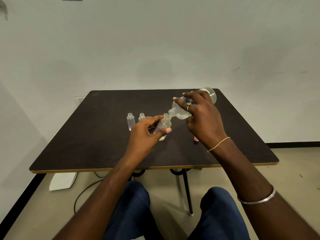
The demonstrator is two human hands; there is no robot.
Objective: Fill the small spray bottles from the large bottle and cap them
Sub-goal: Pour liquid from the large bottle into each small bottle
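Head view: the left hand (149,129) holds a small spray bottle (165,124) just above the tabletop (86,144), near its middle, its fingers (167,130) curled round the clear body, the open neck leaning toward 1 o'clock. The right hand (202,118) grips the large bottle (194,104) from above, its fingers (180,101) spread over the shoulder. That bottle's long axis runs from its raised base at 2 o'clock down to its mouth at 8 o'clock, and the mouth meets the small neck lip to lip. I judge the pour depends on keeping those two openings lined up; the right hand does the tilting.

Two more small bottles (130,120) stand uncapped at 9 o'clock of the held one. A pink piece (196,139), perhaps a cap, shows under the right wrist.

A label edge near the large bottle's base is too small to read.
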